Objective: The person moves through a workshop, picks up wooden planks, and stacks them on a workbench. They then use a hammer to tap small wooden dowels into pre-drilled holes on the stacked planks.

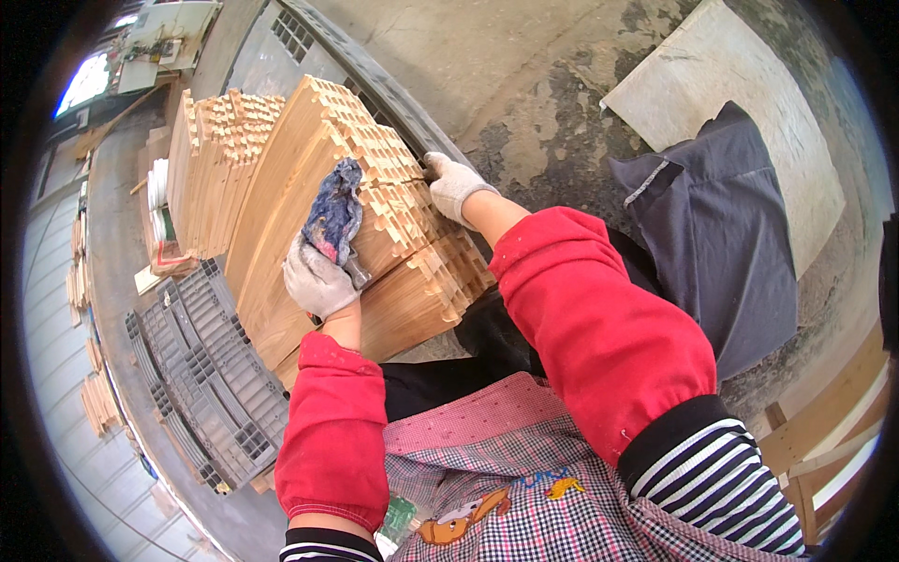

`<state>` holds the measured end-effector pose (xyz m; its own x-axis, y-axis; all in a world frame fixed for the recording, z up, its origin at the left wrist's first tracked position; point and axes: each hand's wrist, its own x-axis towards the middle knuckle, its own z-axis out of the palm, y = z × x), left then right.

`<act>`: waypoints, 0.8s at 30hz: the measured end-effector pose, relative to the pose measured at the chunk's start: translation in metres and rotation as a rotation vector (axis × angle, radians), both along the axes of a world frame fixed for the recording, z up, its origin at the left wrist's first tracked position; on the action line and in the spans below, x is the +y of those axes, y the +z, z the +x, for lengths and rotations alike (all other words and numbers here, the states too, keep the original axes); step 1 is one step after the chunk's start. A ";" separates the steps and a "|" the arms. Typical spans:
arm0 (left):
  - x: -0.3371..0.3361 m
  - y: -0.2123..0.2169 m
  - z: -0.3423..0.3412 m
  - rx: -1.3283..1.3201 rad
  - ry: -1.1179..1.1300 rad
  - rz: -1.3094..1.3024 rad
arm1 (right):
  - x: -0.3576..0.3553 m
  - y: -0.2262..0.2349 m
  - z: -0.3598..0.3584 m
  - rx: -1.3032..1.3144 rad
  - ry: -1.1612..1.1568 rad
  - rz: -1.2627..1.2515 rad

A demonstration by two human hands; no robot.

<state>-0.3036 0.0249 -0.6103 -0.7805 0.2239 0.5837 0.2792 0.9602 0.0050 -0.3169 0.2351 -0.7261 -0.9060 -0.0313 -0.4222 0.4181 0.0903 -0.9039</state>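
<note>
In a white work glove, my left hand (pixel 318 279) is closed on a crumpled, stained blue rag (pixel 334 211), which lies against the face of a pale wooden board stack (pixel 281 225). The boards have notched, finger-jointed ends that form stepped rows. At the stack's right edge, my right hand (pixel 456 185), also in a white glove, rests beside the notched ends (pixel 398 201). Its visible fingers are apart and hold nothing that I can see; the rest of its fingers are partly hidden.
A second stack of notched boards (pixel 225 131) stands behind on the left. A dark slatted plastic pallet (pixel 201 375) lies left of the stack. On the right, a dark grey cloth (pixel 712 234) lies over a pale sheet (pixel 740 112) on the stained floor.
</note>
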 end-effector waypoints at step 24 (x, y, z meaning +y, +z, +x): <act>-0.007 -0.005 -0.002 0.014 -0.005 -0.043 | -0.005 -0.026 -0.007 0.022 -0.139 -0.268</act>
